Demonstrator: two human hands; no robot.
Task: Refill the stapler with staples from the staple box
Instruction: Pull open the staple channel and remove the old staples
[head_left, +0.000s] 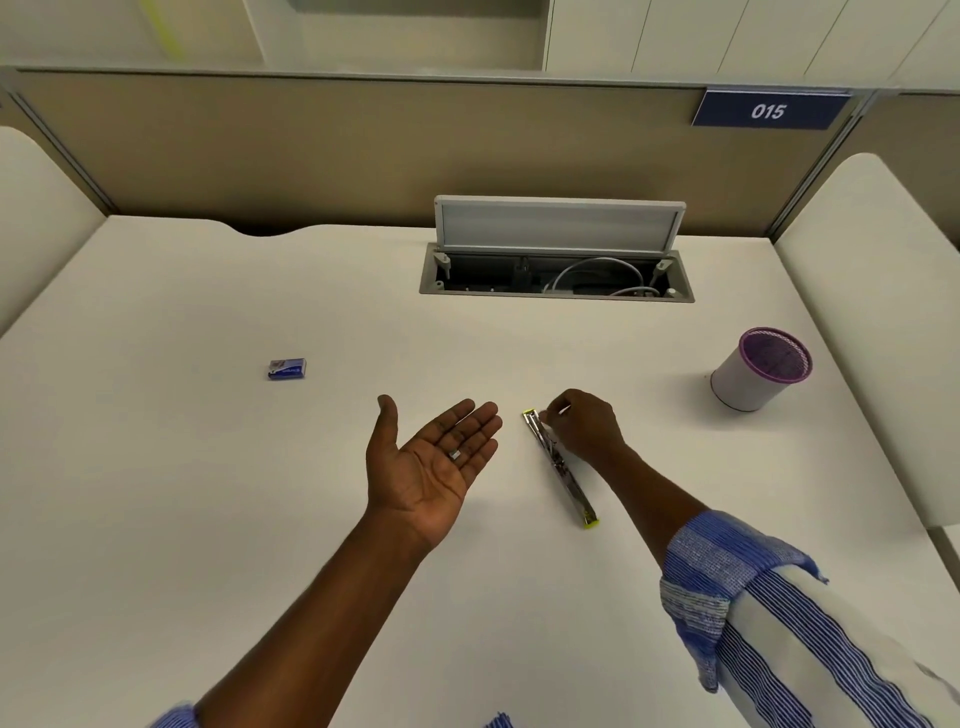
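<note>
The stapler (566, 478) lies unfolded flat on the white desk, a long metal strip with yellow-green ends. My right hand (584, 423) sits at its far end, fingertips curled and pinching at the metal channel there. My left hand (434, 460) hovers palm up to the left of the stapler, fingers straight, with a small silver strip of staples (455, 454) lying on the fingers. The blue staple box (287, 368) rests on the desk farther left, apart from both hands.
A purple-rimmed white mesh pen cup (761, 369) stands at the right. An open cable hatch (556, 273) with its lid raised is set into the desk behind the hands. A beige partition with a "015" sign (769, 110) closes the back.
</note>
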